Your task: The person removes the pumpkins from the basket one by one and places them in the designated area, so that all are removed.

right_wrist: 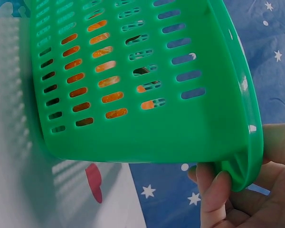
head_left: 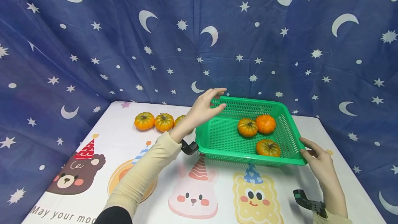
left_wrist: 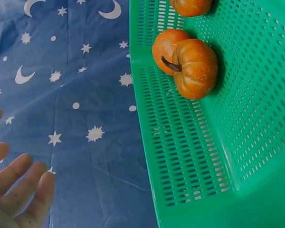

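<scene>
Right grip [head_left: 318,157]: clamped on the rim of the green basket [head_left: 236,155] at its near right corner, the edge being pinched between thumb and curled fingers. The basket is set toward the right of the desk [head_left: 104,141]; whether its base lies fully flat cannot be told. From its thin, perforated walls it is judged light and slightly springy, with a smooth surface; hold is best taken under the rim, at opposite sides. Inside, an orange pumpkin [head_left: 266,124] is touched by a streaked pumpkin [head_left: 247,127], and a front pumpkin [head_left: 268,147] is lodged by the near wall. As all three are gathered toward the right, more weight is expected there. They are judged firm and apt to roll if tilted; each is best grasped round its flanks, not by the stem. Left grip [head_left: 204,107]: thumb and fingers held apart by the basket's left end, with nothing held; its forearm is stretched from the lower left, and the right forearm is angled up from the lower right. Farther left, a row of pumpkins [head_left: 164,122] is partly hidden by the left arm
</scene>
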`<state>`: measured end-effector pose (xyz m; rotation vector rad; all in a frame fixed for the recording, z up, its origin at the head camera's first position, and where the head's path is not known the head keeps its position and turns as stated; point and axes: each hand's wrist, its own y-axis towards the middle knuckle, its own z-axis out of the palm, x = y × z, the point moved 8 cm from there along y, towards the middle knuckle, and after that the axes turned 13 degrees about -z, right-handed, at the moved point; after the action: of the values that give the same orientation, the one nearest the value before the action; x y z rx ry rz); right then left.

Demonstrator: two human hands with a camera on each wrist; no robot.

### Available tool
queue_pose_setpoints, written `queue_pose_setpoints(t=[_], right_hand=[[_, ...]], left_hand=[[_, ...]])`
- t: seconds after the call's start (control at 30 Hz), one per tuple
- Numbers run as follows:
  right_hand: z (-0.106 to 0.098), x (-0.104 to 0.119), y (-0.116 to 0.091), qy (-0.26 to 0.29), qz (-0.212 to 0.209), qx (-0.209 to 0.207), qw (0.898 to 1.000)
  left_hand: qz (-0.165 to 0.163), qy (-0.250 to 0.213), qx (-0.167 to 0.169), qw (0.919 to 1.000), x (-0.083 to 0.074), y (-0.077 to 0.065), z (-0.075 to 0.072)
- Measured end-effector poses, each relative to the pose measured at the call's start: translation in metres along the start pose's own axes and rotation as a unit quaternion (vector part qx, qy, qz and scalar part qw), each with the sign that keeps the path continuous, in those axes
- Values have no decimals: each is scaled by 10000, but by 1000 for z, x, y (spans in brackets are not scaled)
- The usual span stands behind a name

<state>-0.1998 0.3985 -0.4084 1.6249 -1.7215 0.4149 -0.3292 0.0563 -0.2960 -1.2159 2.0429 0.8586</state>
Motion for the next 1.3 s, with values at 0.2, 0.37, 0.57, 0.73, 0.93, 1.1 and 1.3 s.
queue_pose_setpoints(t=[0.2, 0.37, 0.57, 0.73, 0.93, 1.1, 1.3], right_hand=[[0, 2, 1, 6, -90, -62, 9999], [0, 1, 1, -17, -98, -82, 9999], [0, 2, 2, -31, -146, -91, 9998], [0, 3, 2, -1, -160, -83, 9998], [0, 4, 2, -40, -123, -19, 9999], [-1, 4, 2, -39, -119, -19, 9999], [-2, 3, 1, 2, -101, 3, 9999]], left_hand=[[51, 224, 295, 9993, -10, 17, 14], [167, 492, 527, 9973, -18, 31, 28], [296, 821, 857, 9925, -23, 46, 50], [362, 1017, 1096, 9881, -22, 56, 70], [400, 1263, 1372, 9816, -19, 65, 96], [313, 1275, 1554, 9791, -10, 72, 117], [142, 1523, 1610, 9750, 3, 77, 138]])
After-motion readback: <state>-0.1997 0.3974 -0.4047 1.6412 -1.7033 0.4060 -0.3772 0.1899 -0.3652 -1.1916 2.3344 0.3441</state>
